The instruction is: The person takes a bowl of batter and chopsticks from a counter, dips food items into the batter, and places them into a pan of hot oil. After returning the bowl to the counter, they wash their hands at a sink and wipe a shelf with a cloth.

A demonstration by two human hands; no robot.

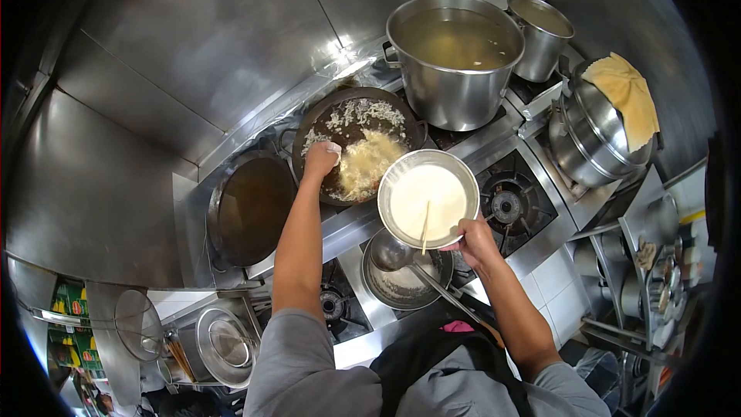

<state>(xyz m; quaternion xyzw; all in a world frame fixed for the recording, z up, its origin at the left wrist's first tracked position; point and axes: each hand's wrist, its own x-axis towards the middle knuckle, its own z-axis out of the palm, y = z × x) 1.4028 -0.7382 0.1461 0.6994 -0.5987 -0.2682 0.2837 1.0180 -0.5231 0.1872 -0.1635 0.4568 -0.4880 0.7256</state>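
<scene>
My left hand (pixel 321 160) is closed above the left part of a wide dark pan (pixel 312 121) of hot oil, with pale batter on its fingers. Whatever it may hold is hidden. In the oil, frothy golden batter (pixel 369 164) bubbles, and loose pale bits float toward the back. My right hand (pixel 476 241) grips the near right rim of a metal bowl (pixel 468 177) beside the pan. Creamy batter (pixel 417 189) fills this bowl, and a pair of thin chopsticks (pixel 425 228) leans in it against the near rim.
A ladle (pixel 392 252) rests over a pan (pixel 441 299) below the bowl. Another oil pan (pixel 253 208) stands at left. Behind are a large stockpot (pixel 457 91) and a smaller pot (pixel 538 52). A yellow cloth (pixel 624 96) drapes a lidded pot (pixel 590 141). A bare burner (pixel 506 206) lies right.
</scene>
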